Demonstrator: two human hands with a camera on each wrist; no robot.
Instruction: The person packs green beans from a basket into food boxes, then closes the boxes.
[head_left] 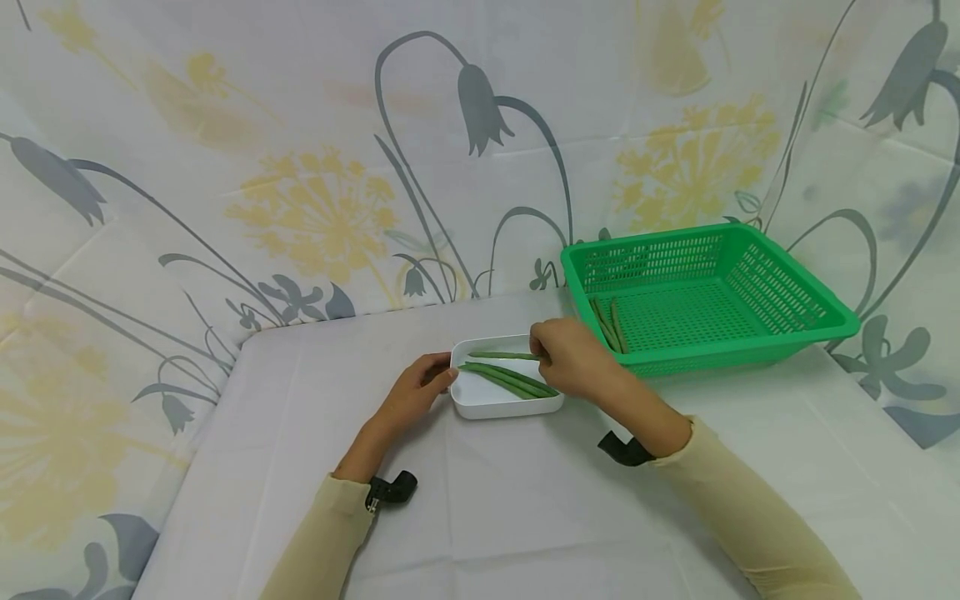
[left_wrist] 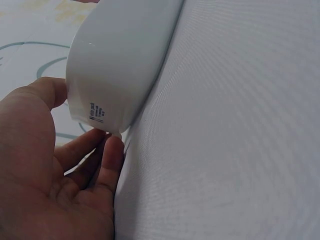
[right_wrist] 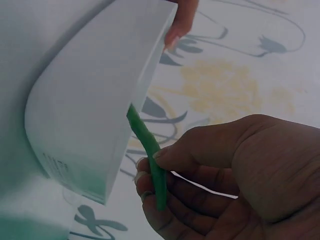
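Note:
A white rectangular tray (head_left: 510, 409) stands on the cloth-covered table, with several green beans (head_left: 512, 381) lying slantwise inside. At its left end, my left hand (head_left: 408, 396) holds the tray, thumb at the rim and fingertips low on the outer wall, as the left wrist view shows. Over the right end is my right hand (head_left: 573, 358), pinching one green bean (right_wrist: 145, 136) between thumb and fingers. The held bean points left across the tray's far side in the head view; its near end sticks out past the fingers in the right wrist view.
A green perforated plastic basket (head_left: 750, 343) stands just right of and behind the tray, near the right forearm. A few more beans (head_left: 617, 327) lean in its left end. A flower-printed cloth (head_left: 315, 217) hangs behind the table.

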